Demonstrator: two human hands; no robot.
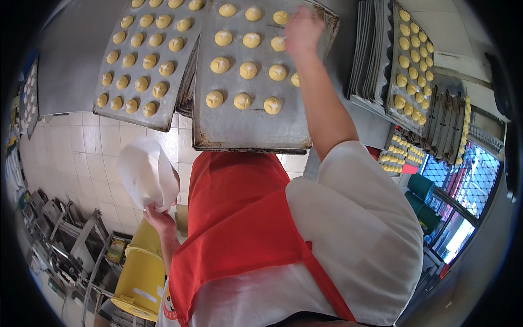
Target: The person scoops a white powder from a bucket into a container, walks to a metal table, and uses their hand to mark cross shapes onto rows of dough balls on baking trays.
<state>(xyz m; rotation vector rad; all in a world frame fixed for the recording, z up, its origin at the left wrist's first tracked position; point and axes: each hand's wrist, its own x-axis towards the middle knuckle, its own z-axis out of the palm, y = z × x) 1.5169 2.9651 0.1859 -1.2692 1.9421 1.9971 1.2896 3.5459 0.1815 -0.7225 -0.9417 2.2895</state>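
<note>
Our left hand [160,219] grips a white bowl [143,171] off the near-left corner of the middle tray [248,132], where the yellow dough pieces [248,70] sit in rows. We seem to be topping them: our right hand [304,31] is over the far right, its fingers too blurred to tell open from closed, and the next move probably calls for a light, accurate touch.

Right hand [303,35] outstretched (slightly blurred); left hand [159,219] gripping.
</note>
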